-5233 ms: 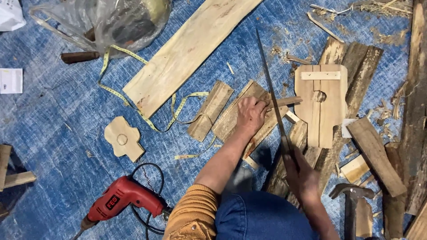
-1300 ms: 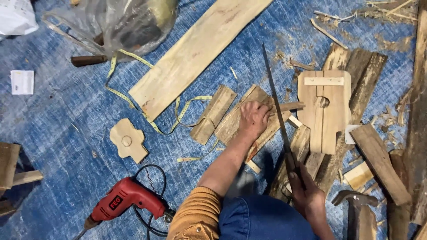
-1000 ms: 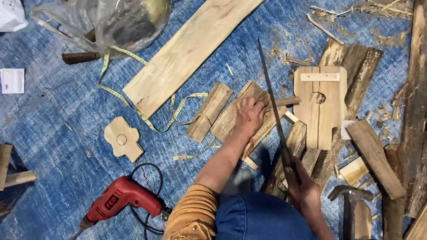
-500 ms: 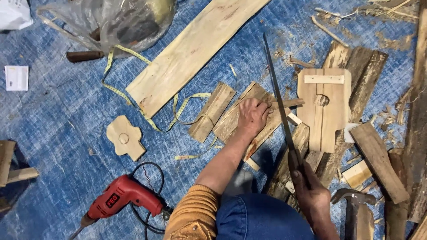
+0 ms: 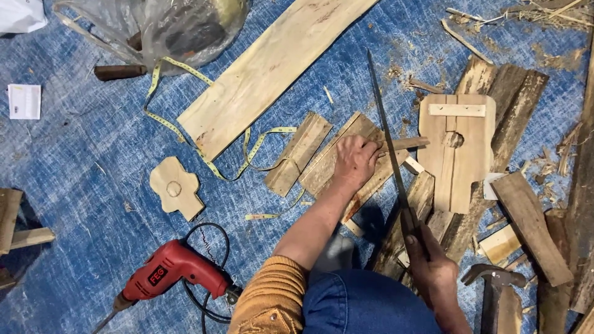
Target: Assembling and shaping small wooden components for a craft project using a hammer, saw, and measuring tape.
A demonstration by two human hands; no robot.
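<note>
the left hand (image 5: pixel 356 159) lies flat with its fingers spread over a small wooden panel (image 5: pixel 346 162) on the blue tarp (image 5: pixel 80 161), so its grip is open and pressing down rather than closed around anything; that weight pins the panel so it cannot slide under the blade. the right hand (image 5: pixel 430 266) has its grip fully closed around the handle of a long thin hand saw (image 5: pixel 388 139), whose blade runs away toward the far side and crosses a narrow wooden strip (image 5: pixel 405 144) sticking out from the panel's right edge, just beside the left fingertips. the strip seems to overhang there so the teeth can bite without meeting the tarp. the panel sits at the middle of the scene, touching a shorter plank (image 5: pixel 299 153) on its left, which lies over a yellow tape measure (image 5: pixel 204 124). a long pale board (image 5: pixel 272 68) stretches to the far left of it. to the right, a rounded assembled wooden piece with a hole (image 5: pixel 456 148) rests on rough dark offcuts, kept apart from the cutting line. a red electric drill (image 5: pixel 170 278) lies near on the left, a small rounded cutout (image 5: pixel 175 188) beyond it, and a hammer (image 5: pixel 492 284) sits near right, all within reach.
</note>
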